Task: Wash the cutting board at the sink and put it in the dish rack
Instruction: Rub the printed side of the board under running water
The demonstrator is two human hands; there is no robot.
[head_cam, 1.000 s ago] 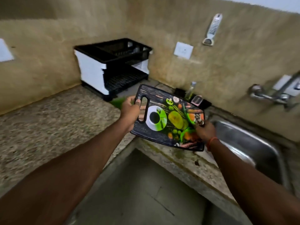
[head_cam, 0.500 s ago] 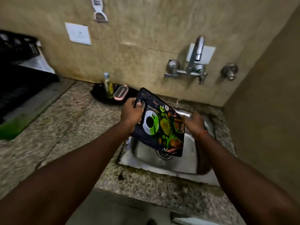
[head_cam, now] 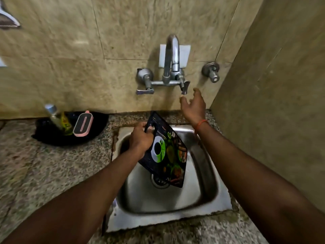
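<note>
A dark cutting board (head_cam: 168,155) printed with a cup and vegetables hangs tilted over the steel sink (head_cam: 207,175). My left hand (head_cam: 140,140) grips it by the handle slot at its top end. My right hand (head_cam: 194,106) is off the board, raised with fingers spread just below the right lever of the wall tap (head_cam: 171,67). No water is seen running. The dish rack is out of view.
A black tray (head_cam: 52,138) on the speckled counter left of the sink holds a small bottle (head_cam: 54,117) and a pink-edged scrubber (head_cam: 82,124). A second valve (head_cam: 211,71) sticks out of the wall at right. A side wall closes in right of the sink.
The view has swung from the dish rack to the sink. The board has come over the basin and tilted steeper. My right hand let go of it and rose toward the tap.
</note>
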